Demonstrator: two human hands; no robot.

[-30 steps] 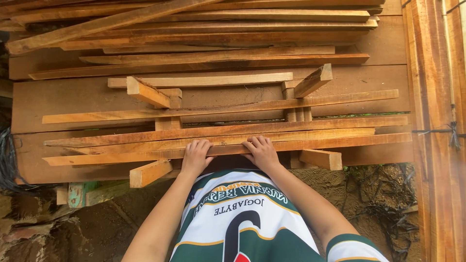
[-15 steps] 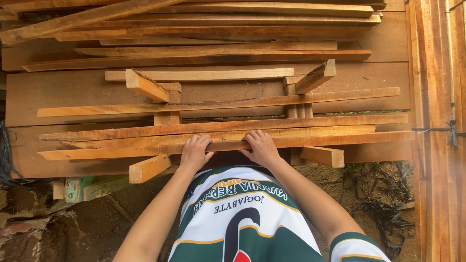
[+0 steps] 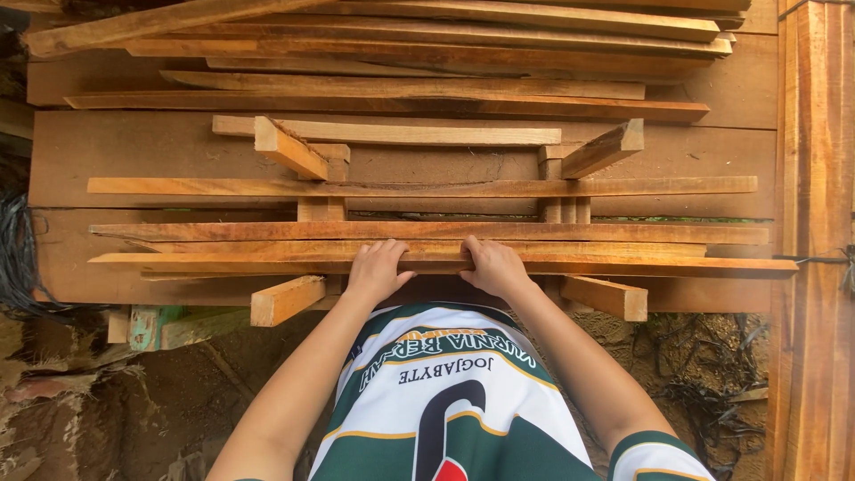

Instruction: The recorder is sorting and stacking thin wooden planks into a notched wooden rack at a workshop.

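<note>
Stacked lumber is filling nearly the whole view: wide boards (image 3: pixel 178 151) are lying flat as a bed, and long thin slats are running left to right across them, with a heap of more slats (image 3: pixel 445 40) at the far edge. Bare earth (image 3: pixel 134 401) is showing below the stack on the near side, and an upright post (image 3: pixel 815 223) is standing at the right.

Both hands are gripping the nearest slat (image 3: pixel 623 264) at its middle. The left hand (image 3: pixel 378 270) is curling over its near edge with fingers on top, and the right hand (image 3: pixel 492 265) is doing the same just beside it, thumb tucked under. The slat is lying level on short cross blocks (image 3: pixel 287 299), touching the slat behind it; judging from this, it is resting in place rather than being lifted. Several slats are already lying in parallel rows on the blocks, so the layering looks partly done, with more loose pieces waiting at the far side.

Much is staying out of sight. The shirt (image 3: pixel 445 401) is covering the near edge of the stack between the arms. What is supporting the wide boards cannot be made out. A green object (image 3: pixel 147 325) under the left corner is partly hidden, and dark tangled strands (image 3: pixel 18 258) at the left edge are being cut off by the frame.
</note>
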